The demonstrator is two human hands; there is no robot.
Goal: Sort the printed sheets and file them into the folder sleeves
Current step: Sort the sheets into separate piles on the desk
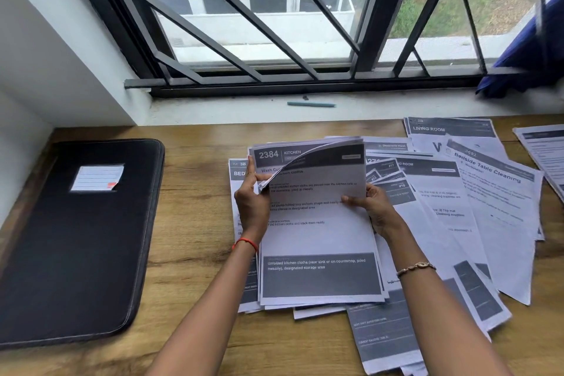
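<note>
A stack of printed sheets [317, 235] lies in front of me on the wooden desk; its visible page reads "2384 KITCHEN". My left hand [251, 203] pinches the curled-back upper corners of several top sheets at the stack's left edge. My right hand [374, 207] grips the stack's right edge, thumb on top. More printed sheets [476, 192] are fanned out loosely to the right, including "LIVING ROOM" and "Bedside Table Cleaning" pages. A black zipped folder [79, 253] with a label window lies closed at the left of the desk.
The wooden desk [195, 223] meets a white window sill holding a teal pen [311, 104]. A barred window stands behind. Blue cloth [531, 55] hangs at the right end of the sill. A white wall closes the left side.
</note>
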